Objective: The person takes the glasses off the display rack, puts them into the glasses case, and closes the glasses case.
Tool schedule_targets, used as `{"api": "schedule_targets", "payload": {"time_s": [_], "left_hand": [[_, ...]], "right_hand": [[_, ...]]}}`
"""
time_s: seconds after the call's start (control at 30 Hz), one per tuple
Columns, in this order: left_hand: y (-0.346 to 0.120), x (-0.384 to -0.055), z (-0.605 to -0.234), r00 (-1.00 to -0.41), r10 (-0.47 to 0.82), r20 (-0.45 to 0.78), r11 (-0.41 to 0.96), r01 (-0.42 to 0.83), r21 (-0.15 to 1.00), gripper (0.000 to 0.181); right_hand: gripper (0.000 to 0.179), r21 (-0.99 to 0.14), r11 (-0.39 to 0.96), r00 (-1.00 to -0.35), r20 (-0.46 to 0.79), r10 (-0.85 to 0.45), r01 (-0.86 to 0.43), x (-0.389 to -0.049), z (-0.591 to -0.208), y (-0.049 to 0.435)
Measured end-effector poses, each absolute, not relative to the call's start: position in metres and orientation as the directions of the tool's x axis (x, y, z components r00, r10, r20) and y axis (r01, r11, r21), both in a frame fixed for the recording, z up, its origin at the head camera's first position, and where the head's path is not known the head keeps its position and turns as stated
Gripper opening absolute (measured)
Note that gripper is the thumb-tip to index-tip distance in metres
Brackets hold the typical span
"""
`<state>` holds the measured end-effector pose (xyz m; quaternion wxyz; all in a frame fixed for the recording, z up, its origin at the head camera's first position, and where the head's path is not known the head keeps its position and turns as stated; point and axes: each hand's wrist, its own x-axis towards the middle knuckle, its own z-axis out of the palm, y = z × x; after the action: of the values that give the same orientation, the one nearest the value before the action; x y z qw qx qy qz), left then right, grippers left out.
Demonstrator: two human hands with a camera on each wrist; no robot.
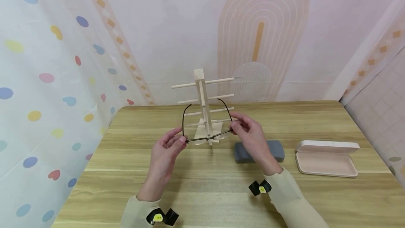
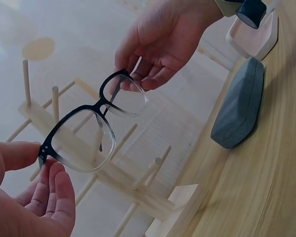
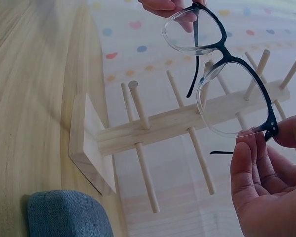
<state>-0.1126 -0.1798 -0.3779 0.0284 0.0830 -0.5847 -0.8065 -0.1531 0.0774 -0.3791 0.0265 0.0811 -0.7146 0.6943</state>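
A pair of eyeglasses (image 2: 99, 104) with a dark upper frame and clear lower rims is held up between both hands, its temples unfolded and pointing away from the person. My left hand (image 1: 166, 154) pinches the left hinge corner between thumb and fingers. At the opposite corner, my right hand (image 1: 251, 136) pinches the frame near its hinge. Right behind the glasses stands a wooden display rack (image 1: 202, 94), an upright post with several dowel pegs on a flat base (image 3: 91, 143). In the head view the glasses overlap the lower part of the post.
A closed blue-grey glasses case (image 1: 275, 150) lies on the wooden table (image 1: 126, 171), partly behind the right forearm. Farther right sits a pale pink case (image 1: 327, 161) with its lid raised. Patterned curtains (image 1: 177, 27) hang behind the table and along its left side.
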Motion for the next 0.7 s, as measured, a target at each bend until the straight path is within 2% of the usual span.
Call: {"api": "schedule_targets", "payload": {"time_s": [0.47,0.7], "left_hand": [[-0.177,-0.097,-0.380,-0.990,-0.120,-0.069,-0.208,-0.043,0.977,0.043],[-0.175,-0.091,-0.381,-0.991,-0.113,-0.073,-0.198,-0.050,0.979,0.044]], "right_hand": [[0.034,-0.977,0.109,-0.980,0.170,-0.107,-0.181,-0.136,-0.383,0.089],[0.033,-0.971,0.138,-0.977,0.180,-0.117,-0.195,-0.128,-0.382,0.094]]}}
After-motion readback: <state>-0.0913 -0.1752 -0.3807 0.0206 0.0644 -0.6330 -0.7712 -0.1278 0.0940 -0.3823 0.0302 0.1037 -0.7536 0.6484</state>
